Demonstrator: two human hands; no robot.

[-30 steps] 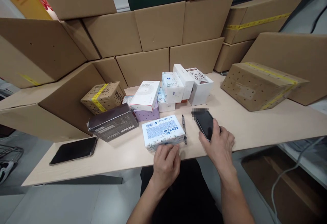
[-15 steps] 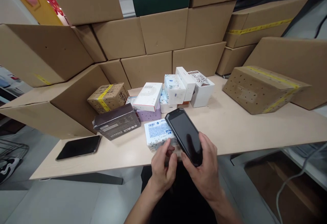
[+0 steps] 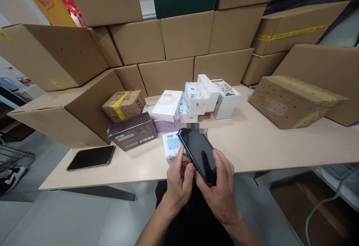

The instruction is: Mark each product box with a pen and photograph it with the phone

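I can see just 1 camera here, worn on the person's head, looking forward and down across the table (image 3: 275, 145). It looks from close above the left hand (image 3: 178, 183) and right hand (image 3: 223, 188); the stacked cartons (image 3: 187, 36) stand farther off, facing it.

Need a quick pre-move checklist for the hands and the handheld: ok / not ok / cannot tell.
1. Right hand gripping the black rectangular handheld device: ok.
2. Left hand gripping the device too: cannot tell, fingers are at its near-left side, contact unclear.
3. Device screen facing up, unblocked by fingers: ok.
4. White-and-blue plastic-wrapped tissue pack fully visible: not ok, device and left hand cover part.
5. Flat black smartphone lying clear of both hands: ok.
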